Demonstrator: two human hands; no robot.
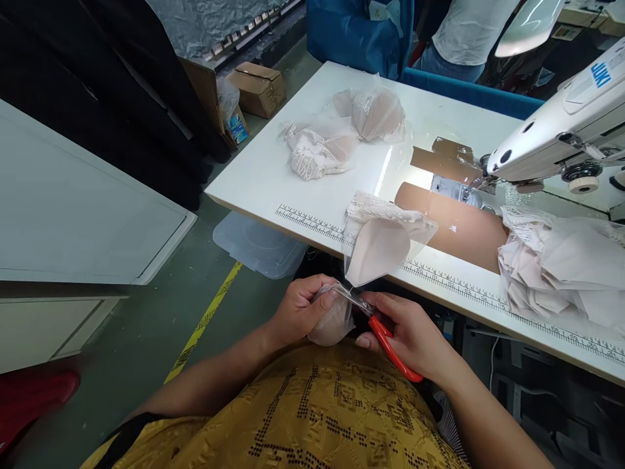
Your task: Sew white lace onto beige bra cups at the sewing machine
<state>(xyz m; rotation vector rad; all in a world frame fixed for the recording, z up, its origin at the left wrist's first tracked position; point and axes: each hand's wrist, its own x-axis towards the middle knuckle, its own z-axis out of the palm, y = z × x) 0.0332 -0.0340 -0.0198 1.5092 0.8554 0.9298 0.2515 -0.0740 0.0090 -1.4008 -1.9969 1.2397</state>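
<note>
left hand [297, 307] pinching pale pink fabric cup [334, 322] below white sewing table [263, 182] | right hand [417, 335] gripping red-handled snips [383, 335] | we'd tension the thread; blades seemingly on it

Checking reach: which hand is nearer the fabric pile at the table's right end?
Right. The right hand, holding red scissors, is below and left of the fabric pile; the left hand, holding a fabric cup, is farther left.

Blue "JUKI" stood on the white sewing machine [561, 124], upper right; numerals on the table-edge ruler [312, 223] were too small to read.
</note>
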